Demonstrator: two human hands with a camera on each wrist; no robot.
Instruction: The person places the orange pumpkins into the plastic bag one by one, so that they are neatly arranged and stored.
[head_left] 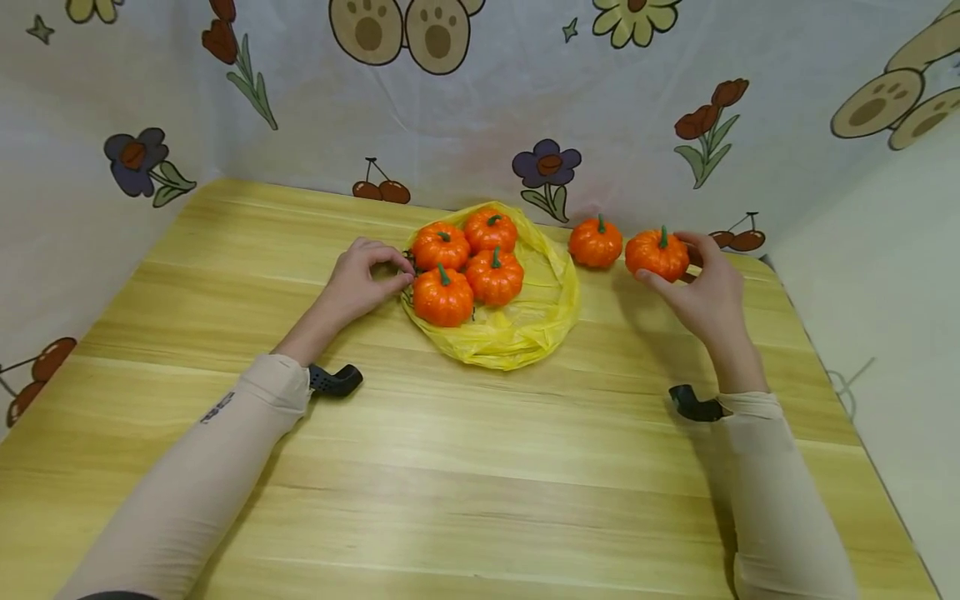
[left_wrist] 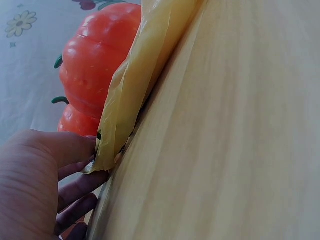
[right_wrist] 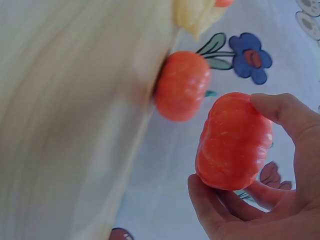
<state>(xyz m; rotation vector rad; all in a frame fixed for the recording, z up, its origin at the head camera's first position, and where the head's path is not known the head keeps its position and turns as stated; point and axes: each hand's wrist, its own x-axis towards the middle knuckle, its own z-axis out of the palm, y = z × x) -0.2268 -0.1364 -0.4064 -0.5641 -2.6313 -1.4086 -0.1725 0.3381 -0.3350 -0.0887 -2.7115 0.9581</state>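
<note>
My left hand (head_left: 363,282) pinches the left rim of a yellow plastic bag (head_left: 543,312) between thumb and fingers; the left wrist view shows the bag's edge (left_wrist: 120,120) in that grip. Several small orange toy pumpkins (head_left: 444,297) with green stems are grouped on the bag's left side. At the right, my right hand (head_left: 708,287) holds another toy pumpkin (head_left: 654,257) between thumb and fingers, lifted off the table in the right wrist view. Just left of it, one more pumpkin (head_left: 596,243) sits on the table beside the bag.
The wooden table (head_left: 480,467) reaches back to a patterned cloth (head_left: 465,125) with flowers, cherries and paws. Black curved camera mounts (head_left: 336,381) stick out at both wrists. The table's right edge borders a pale surface (head_left: 892,350).
</note>
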